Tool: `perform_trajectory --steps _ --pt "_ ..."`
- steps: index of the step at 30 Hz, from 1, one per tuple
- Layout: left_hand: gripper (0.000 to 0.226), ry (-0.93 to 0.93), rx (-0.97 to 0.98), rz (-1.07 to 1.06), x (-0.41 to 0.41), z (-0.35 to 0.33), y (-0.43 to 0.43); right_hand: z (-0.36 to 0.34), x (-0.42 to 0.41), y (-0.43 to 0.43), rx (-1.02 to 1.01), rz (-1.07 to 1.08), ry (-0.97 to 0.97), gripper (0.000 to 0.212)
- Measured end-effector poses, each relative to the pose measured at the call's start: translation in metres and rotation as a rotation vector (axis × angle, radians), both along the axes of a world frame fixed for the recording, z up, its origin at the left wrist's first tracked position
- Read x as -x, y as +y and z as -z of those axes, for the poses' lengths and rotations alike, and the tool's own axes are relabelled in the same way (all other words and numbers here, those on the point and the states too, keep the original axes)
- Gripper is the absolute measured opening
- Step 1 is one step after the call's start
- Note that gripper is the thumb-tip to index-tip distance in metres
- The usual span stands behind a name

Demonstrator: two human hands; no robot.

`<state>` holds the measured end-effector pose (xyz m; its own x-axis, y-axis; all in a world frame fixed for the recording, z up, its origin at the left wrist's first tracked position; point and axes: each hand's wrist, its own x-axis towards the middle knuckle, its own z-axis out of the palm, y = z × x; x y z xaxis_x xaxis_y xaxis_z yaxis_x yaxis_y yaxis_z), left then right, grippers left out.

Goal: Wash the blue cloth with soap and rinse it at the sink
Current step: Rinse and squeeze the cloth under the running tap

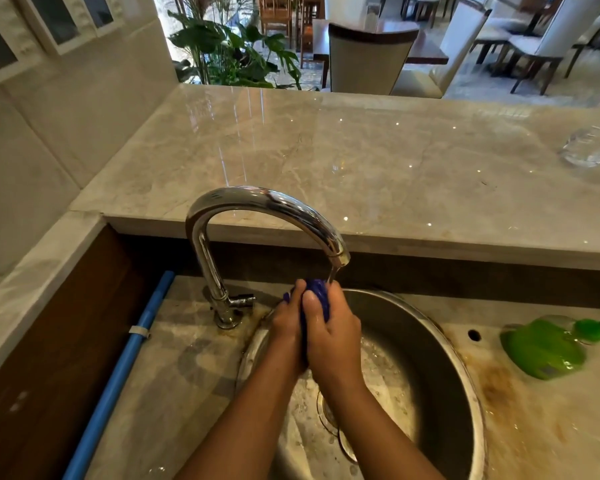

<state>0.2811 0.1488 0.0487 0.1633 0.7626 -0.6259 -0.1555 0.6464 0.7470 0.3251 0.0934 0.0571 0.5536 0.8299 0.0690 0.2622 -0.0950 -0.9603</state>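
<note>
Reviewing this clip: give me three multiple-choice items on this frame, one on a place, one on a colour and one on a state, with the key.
1. Where is the blue cloth?
A. On the floor.
B. Bunched between the left hand and right hand, under the spout of the tap.
C. In a bucket.

2. What colour is the plastic thing lying to the right of the sink?
A. Red.
B. Green.
C. White.

3. What is the tap doing?
A. Running.
B. Shut off and dry.
C. Wrapped in a towel.

Key:
1 B: both hands grip the cloth just below the spout.
2 B: it is bright green.
3 A: a stream of water falls from the spout onto the cloth.
</note>
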Motion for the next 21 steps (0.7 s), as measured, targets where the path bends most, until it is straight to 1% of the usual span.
perform_trajectory --steps 2,3,5,7,9,11,12,14,16,18,20,21 --pt "0.037 -0.077 0.058 0.024 -0.001 0.0 -0.011 0.008 -0.002 0.01 0.07 0.053 -0.132 0.014" --pt "0.038 -0.115 0.061 0.04 0.001 0.003 -0.014 0.013 -0.009 0.015 0.106 0.089 -0.148 0.016" --pt "0.033 -0.169 0.035 0.074 0.006 0.003 -0.019 0.025 -0.025 0.022 0.193 0.138 -0.123 0.017" --pt "0.026 -0.175 -0.023 0.134 0.01 0.005 -0.021 0.034 -0.038 0.023 0.232 0.162 -0.075 0.018" --pt "0.033 -0.146 -0.047 0.122 0.012 0.006 -0.018 0.03 -0.043 0.017 0.192 0.196 -0.023 0.019" --pt "0.033 -0.089 -0.03 0.024 0.012 0.009 -0.008 0.017 -0.037 0.007 0.082 0.198 0.037 0.018" --pt "0.032 -0.053 -0.03 -0.008 0.011 0.01 -0.001 0.009 -0.031 0.003 0.019 0.17 0.06 0.017" --pt "0.028 0.008 -0.032 0.009 0.004 0.007 0.005 -0.003 -0.012 -0.003 -0.062 0.073 0.043 0.016" --pt "0.03 -0.024 0.012 0.065 -0.006 0.001 -0.001 -0.003 -0.002 0.0 -0.065 0.04 -0.075 0.019" --pt "0.033 -0.094 0.083 0.094 -0.011 0.001 -0.011 0.008 -0.01 0.011 -0.015 0.09 -0.223 0.024" --pt "0.036 -0.192 0.087 0.067 -0.01 0.01 -0.017 0.018 -0.031 0.019 0.061 0.128 -0.213 0.024" --pt "0.044 -0.22 0.094 0.063 -0.009 0.014 -0.019 0.022 -0.041 0.022 0.106 0.145 -0.187 0.023"
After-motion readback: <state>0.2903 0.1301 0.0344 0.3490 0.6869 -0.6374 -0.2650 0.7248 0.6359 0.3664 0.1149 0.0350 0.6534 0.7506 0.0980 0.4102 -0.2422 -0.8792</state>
